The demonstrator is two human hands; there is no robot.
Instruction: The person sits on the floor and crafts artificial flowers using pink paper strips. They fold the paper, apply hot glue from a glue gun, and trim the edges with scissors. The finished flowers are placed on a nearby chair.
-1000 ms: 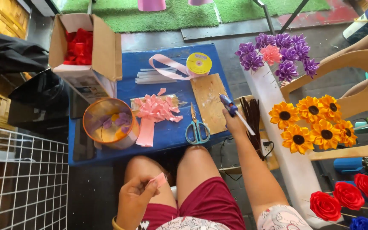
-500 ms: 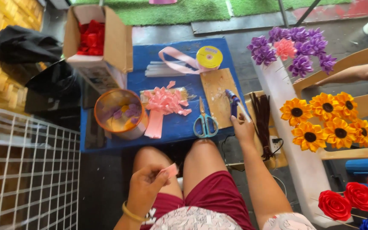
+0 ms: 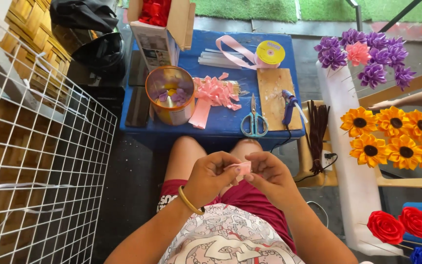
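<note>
Together, the left hand (image 3: 211,177) and the right hand (image 3: 269,177) meet over the person's lap, fingertips pinched narrowly on a small pink ribbon piece (image 3: 241,168) held between them, apparently so both thumbs can fold it. Just beyond the knees stands a low blue table (image 3: 221,124), its tools within easy reach: scissors (image 3: 254,122) at the near edge, a glue gun (image 3: 289,105) resting on a wooden board (image 3: 275,93), a heap of pink ribbon loops (image 3: 216,92) and an orange tin (image 3: 170,94) to the left. Farther right, sunflowers (image 3: 391,134) and purple flowers (image 3: 367,56) stand stuck upright in a white foam block (image 3: 340,161), probably for display.
</note>
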